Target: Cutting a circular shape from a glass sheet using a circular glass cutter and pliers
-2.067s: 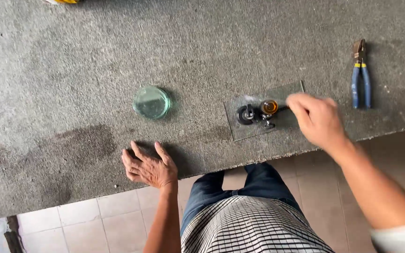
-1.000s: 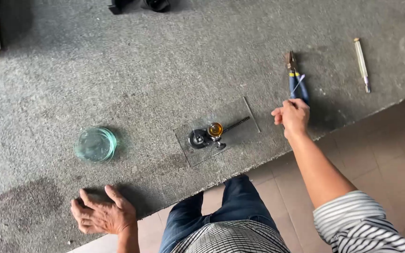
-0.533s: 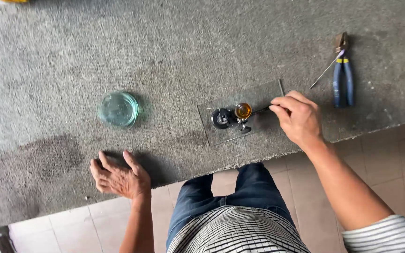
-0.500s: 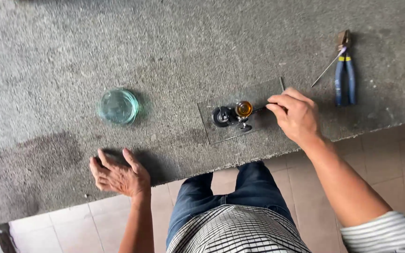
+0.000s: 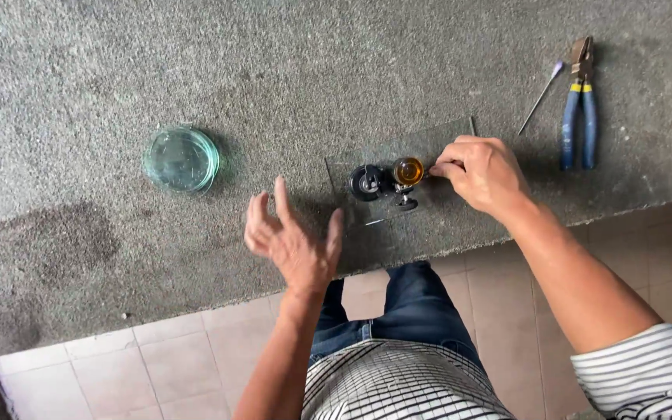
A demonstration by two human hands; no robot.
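A clear rectangular glass pane lies flat on the grey carpeted bench. On it stands a circle cutter tool with a black suction base and an amber knob. My right hand pinches the tool's arm beside the amber knob. My left hand hovers over the bench edge with its fingers spread and holds nothing, just left of the pane.
A round glass disc lies on the bench to the left. Blue-handled pliers and a thin metal rod lie at the right. A dark stain marks the carpet. Tiled floor runs below the bench edge.
My left hand has lifted off the bench edge and moved right toward the pane. My right hand stays on the cutter's arm.
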